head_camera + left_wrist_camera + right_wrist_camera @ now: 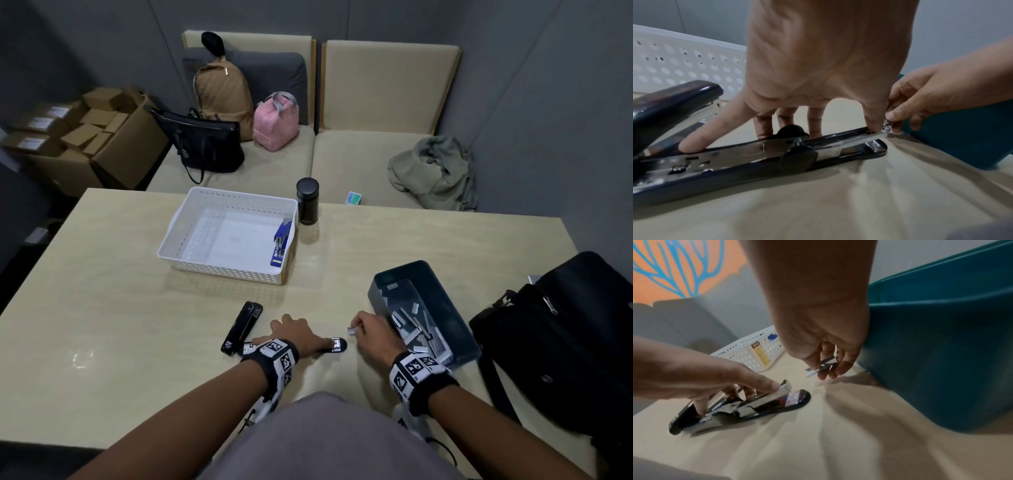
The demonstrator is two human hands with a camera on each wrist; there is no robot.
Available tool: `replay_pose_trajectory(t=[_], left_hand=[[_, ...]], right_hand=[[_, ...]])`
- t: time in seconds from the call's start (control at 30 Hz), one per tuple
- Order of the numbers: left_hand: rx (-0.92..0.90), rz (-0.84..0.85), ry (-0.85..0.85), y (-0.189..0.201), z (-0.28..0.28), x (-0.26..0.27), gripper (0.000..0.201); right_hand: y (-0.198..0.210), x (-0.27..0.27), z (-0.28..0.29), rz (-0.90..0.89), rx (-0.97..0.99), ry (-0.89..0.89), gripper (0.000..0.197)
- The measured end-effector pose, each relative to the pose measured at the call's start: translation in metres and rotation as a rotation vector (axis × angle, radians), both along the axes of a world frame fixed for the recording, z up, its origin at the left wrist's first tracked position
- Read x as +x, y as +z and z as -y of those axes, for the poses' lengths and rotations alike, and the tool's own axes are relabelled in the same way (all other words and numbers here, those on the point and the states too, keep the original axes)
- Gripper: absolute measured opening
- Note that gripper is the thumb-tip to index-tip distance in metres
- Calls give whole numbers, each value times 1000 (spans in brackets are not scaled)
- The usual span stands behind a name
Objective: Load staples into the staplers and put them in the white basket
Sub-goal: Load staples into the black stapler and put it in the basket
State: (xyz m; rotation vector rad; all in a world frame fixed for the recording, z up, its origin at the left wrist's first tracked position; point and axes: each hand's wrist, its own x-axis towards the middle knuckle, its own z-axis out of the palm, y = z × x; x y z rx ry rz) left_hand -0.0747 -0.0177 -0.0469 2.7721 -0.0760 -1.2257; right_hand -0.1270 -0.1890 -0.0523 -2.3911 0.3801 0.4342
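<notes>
A black stapler (pixel 242 328) lies opened flat on the table in front of me, its lid folded back to the left and its metal magazine (pixel 731 160) exposed. My left hand (pixel 294 337) presses down on it with spread, mostly straight fingers: the thumb on the rail, the index finger at the magazine's front tip (pixel 785 387). My right hand (pixel 371 331) hovers just right of that tip and pinches a short staple strip (pixel 823 365). The white basket (pixel 178 222) stands farther back with a blue stapler (pixel 281 241) lying in its right side.
A teal bin (pixel 455 329) with several loose staple strips sits directly right of my right hand. A black flask (pixel 307 201) stands beside the basket's right rear corner. A black bag (pixel 565 342) lies at the table's right edge. A sofa with bags is behind the table.
</notes>
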Motion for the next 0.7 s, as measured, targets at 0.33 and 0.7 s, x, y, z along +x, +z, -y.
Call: replay_pose_trajectory(t=[0.33,0.7], left_hand=[[13,-27,2,4,-2,-4,99],[66,41,94,-3,5,-7,89]], right_hand=[[8,-6,-14,49,-93,409,26],[4,3,-38,-24,-310,423,13]])
